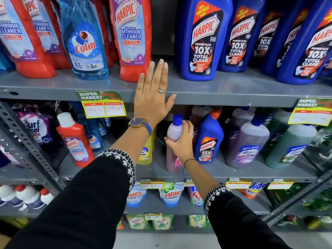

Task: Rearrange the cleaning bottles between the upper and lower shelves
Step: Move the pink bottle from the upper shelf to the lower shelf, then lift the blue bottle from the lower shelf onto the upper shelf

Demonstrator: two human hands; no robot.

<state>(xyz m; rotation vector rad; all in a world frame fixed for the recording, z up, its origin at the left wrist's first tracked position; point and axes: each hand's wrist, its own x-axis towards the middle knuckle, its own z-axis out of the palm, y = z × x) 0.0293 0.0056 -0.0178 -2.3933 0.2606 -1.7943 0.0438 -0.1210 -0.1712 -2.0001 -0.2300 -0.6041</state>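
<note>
Head view: right hand [181, 141] grips the pink bottle [173, 141]; left hand [152, 97] spread flat above.

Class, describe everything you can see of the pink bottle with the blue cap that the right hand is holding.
The pink bottle looks like translucent plastic: a slim body, pinkish liquid below, paler shoulder, and a blue screw cap. It has a partly hidden pink label low down. It leans slightly, its base on or near the lower shelf, between a yellow bottle and a blue Harpic bottle. The right hand wraps its upper body; the left hand does not touch it.
</note>
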